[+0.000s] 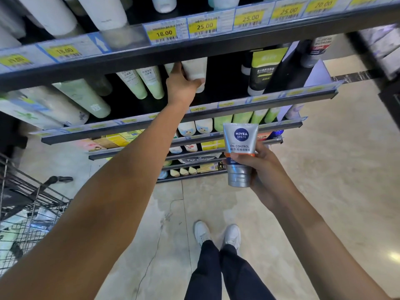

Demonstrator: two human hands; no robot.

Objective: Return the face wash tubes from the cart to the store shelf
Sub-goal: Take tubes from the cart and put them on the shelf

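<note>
My left hand (180, 83) reaches into the second shelf (216, 102) and grips a white face wash tube (195, 70) standing cap-down there, thumb under its cap end. To the right and lower, my right hand (257, 163) holds a silver Nivea Men oil control tube (239, 152) upright in front of the lower shelves, fingers curled round its lower half. The wire cart (23, 204) stands at the lower left with packets inside.
Pale green tubes (149, 82) stand left of the white tube; a black and green tube (263, 70) stands to the right with a dark gap between. The top shelf edge (194, 46) carries yellow price tags. Lower shelves hold more tubes and boxes. My shoes (216, 234) stand on tiled floor.
</note>
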